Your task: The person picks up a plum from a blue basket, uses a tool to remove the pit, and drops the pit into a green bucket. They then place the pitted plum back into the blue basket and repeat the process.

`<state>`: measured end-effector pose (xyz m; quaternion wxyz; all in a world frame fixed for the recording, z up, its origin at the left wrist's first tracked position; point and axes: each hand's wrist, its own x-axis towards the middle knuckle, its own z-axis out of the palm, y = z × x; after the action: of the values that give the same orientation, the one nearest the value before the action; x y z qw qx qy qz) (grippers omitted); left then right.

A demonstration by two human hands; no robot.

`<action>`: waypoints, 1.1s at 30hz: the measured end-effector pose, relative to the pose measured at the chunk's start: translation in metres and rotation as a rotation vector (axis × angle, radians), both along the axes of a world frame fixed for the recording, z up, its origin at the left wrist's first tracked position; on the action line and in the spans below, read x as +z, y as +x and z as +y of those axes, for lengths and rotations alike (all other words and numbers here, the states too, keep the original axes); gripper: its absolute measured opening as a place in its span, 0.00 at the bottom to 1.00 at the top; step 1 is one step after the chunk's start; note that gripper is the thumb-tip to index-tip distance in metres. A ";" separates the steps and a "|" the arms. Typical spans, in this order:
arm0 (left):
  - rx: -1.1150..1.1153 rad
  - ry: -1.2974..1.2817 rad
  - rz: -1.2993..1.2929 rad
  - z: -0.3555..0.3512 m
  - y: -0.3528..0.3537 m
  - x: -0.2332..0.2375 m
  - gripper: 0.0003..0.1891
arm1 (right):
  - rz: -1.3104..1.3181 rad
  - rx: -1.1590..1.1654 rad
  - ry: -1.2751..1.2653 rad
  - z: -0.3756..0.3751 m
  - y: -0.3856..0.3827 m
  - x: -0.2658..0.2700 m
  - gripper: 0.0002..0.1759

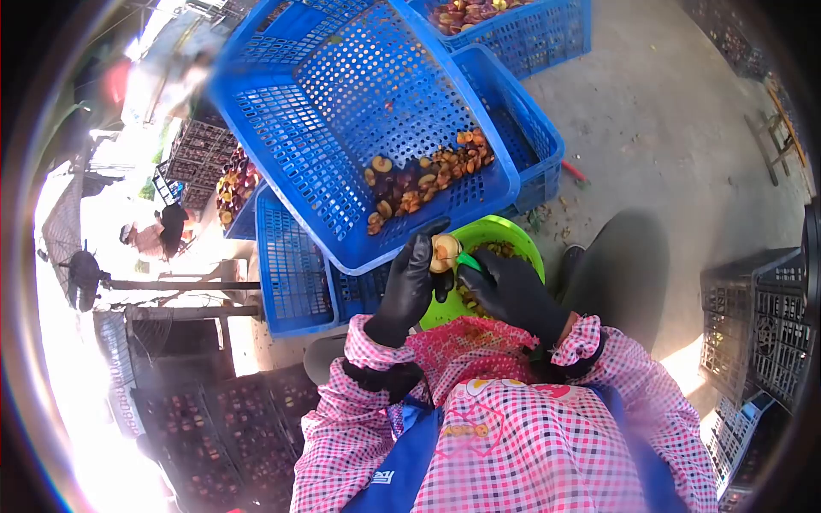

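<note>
My left hand (409,286), in a black glove, holds a pale cut fruit (445,253) near the front edge of a blue crate. My right hand (511,289), gloved too, grips a tool with a green handle (468,260), its tip against the fruit. Below both hands is a bright green basin (533,248) with small scraps (499,249) inside. The tilted blue crate (342,128) in front of me contains several orange-brown fruit pieces (445,167) gathered along its near side.
More blue crates (291,274) stand under and behind the tilted one; one at the top (547,38) holds fruit. Dark crates (753,316) are at the right, fruit-filled trays (222,427) at lower left. A person (162,232) is at far left.
</note>
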<state>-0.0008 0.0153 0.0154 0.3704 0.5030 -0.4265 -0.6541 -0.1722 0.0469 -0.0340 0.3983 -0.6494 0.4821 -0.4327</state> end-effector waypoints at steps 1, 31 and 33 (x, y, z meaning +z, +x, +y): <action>0.005 -0.004 -0.002 0.002 0.003 -0.001 0.34 | -0.002 0.005 -0.004 0.001 0.001 0.002 0.16; 0.156 -0.025 -0.033 -0.015 -0.020 -0.018 0.43 | -0.360 0.426 0.714 -0.010 -0.007 0.018 0.28; 0.274 -0.090 0.006 -0.009 -0.028 -0.016 0.43 | -0.375 0.413 0.679 -0.008 -0.003 0.012 0.28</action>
<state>-0.0291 0.0065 -0.0003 0.4797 0.5373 -0.3818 -0.5792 -0.1756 0.0387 -0.0218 0.7481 -0.4744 0.3764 -0.2715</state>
